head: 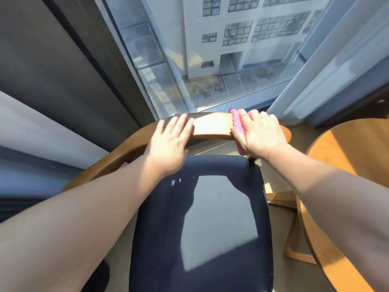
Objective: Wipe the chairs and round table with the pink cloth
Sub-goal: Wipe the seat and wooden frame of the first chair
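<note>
The right grip (261,133) clamps the pink cloth (237,121) on the chair (210,125) back rail at 12 o'clock — the left grip (170,140) lies flat, fingers straight, at 11. The round counter (336,148) stands at 3 o'clock.

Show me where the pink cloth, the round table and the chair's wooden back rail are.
pink cloth (237,121), head view, exposed left edge
round table (336,150), head view, bare sunlit top
wooden back rail (211,125), head view, sunlit middle stretch
</note>
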The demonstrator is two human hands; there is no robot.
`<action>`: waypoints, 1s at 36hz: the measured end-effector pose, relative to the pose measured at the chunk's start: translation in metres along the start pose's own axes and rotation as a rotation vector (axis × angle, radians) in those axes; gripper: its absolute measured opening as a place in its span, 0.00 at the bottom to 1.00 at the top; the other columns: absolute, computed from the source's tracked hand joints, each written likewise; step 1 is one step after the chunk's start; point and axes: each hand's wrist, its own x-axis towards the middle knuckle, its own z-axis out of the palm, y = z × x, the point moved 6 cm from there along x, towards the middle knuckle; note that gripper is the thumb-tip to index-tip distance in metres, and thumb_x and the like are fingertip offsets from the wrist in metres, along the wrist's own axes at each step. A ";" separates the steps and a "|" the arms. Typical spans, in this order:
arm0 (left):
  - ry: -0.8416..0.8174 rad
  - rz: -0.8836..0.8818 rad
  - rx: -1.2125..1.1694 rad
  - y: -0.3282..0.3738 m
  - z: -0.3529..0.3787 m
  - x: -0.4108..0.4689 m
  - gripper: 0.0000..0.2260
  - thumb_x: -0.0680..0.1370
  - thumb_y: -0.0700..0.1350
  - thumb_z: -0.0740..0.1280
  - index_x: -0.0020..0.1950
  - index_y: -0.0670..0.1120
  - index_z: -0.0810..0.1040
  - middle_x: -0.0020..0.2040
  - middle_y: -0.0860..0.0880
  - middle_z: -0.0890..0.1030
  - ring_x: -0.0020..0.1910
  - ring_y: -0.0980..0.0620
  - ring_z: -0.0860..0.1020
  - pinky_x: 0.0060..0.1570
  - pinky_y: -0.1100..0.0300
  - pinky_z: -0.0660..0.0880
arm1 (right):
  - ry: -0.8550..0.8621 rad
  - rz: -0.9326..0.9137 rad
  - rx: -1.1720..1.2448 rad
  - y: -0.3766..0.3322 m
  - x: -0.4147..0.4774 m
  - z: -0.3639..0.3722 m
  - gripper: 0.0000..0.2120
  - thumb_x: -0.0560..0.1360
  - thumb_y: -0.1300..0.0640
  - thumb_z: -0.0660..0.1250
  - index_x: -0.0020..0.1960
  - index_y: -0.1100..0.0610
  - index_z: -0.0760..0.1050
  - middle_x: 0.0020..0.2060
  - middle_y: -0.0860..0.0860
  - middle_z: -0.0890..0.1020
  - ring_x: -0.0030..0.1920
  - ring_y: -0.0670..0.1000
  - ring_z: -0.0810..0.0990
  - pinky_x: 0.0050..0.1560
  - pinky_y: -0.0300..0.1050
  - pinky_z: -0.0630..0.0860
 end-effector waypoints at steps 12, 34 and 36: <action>-0.155 -0.065 -0.151 0.028 0.007 0.005 0.45 0.69 0.45 0.64 0.76 0.50 0.36 0.77 0.46 0.38 0.75 0.45 0.38 0.71 0.46 0.36 | -0.016 0.152 0.147 0.058 -0.039 0.015 0.31 0.75 0.33 0.46 0.70 0.52 0.60 0.51 0.61 0.75 0.49 0.65 0.77 0.47 0.56 0.73; -0.095 -0.335 -0.353 0.014 -0.045 -0.180 0.24 0.74 0.42 0.63 0.70 0.46 0.65 0.68 0.47 0.67 0.67 0.46 0.65 0.68 0.51 0.61 | -0.569 0.456 0.740 0.002 -0.149 -0.031 0.30 0.72 0.55 0.72 0.69 0.57 0.64 0.57 0.57 0.77 0.57 0.60 0.77 0.53 0.47 0.73; -0.094 -0.386 -0.390 0.012 -0.050 -0.210 0.21 0.72 0.40 0.60 0.66 0.46 0.69 0.65 0.48 0.69 0.63 0.46 0.67 0.66 0.52 0.64 | -0.531 0.333 0.743 -0.014 -0.160 -0.049 0.23 0.71 0.63 0.67 0.66 0.56 0.69 0.51 0.56 0.80 0.51 0.58 0.79 0.50 0.47 0.75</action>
